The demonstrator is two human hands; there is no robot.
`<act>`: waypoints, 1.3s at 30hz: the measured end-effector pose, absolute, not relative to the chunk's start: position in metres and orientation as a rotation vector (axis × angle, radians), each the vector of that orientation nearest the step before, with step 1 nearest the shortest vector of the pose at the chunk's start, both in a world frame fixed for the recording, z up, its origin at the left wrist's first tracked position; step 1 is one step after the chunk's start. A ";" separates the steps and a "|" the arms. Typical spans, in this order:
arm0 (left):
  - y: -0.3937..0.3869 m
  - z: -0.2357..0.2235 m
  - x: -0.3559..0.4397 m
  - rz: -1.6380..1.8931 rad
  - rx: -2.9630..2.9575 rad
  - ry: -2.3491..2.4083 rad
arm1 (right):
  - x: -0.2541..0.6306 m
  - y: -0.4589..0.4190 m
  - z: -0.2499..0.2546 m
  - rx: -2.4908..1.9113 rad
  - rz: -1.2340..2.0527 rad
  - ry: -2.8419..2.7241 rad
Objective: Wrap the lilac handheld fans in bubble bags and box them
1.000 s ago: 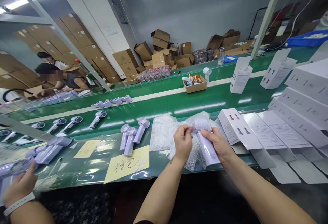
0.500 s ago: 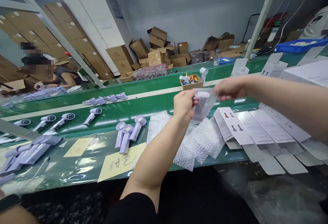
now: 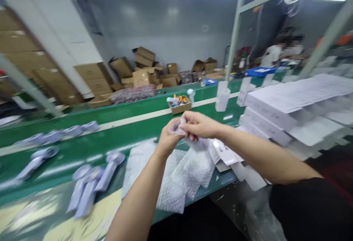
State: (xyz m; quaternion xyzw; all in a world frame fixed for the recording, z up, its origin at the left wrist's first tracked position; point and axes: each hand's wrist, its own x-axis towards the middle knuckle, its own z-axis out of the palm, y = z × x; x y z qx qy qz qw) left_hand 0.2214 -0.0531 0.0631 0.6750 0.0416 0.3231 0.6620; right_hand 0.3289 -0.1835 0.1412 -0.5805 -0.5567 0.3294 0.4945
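Note:
My left hand (image 3: 167, 138) is closed around a lavender handheld fan in a clear plastic bag (image 3: 175, 127), held above the bench. Against it, my right hand (image 3: 199, 125) is also closed, its fingers pinching the bag near the fan's top. Both hands touch, and fingers and blur hide much of the fan. Below them lie several overlapping bubble-wrap pouches (image 3: 176, 182). To the left, a few more lavender handheld fans (image 3: 89, 189) rest by a yellow paper sheet (image 3: 79, 220) with handwriting.
White folded cartons (image 3: 275, 105) are stacked at the right. Beyond my hands, a small cardboard box of mixed parts (image 3: 180, 107) stands on the green conveyor (image 3: 132, 123). Lavender parts (image 3: 55, 136) line its far left. A metal post (image 3: 234, 31) rises behind; a co-worker (image 3: 271, 55) is far right.
The view has swung right. My right hand, earlier stretching the bag's edge away to the right, has come in against my left hand over the bagged fan.

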 end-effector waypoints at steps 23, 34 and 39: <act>-0.014 0.078 0.170 1.097 1.145 0.602 | 0.347 -0.209 0.092 -2.385 -0.149 -2.230; -0.020 0.116 0.172 1.494 0.703 0.458 | 0.372 -0.174 0.057 -2.252 0.084 -1.232; -0.038 0.127 0.192 1.536 0.726 0.414 | 0.351 -0.172 0.024 -1.936 0.027 -1.076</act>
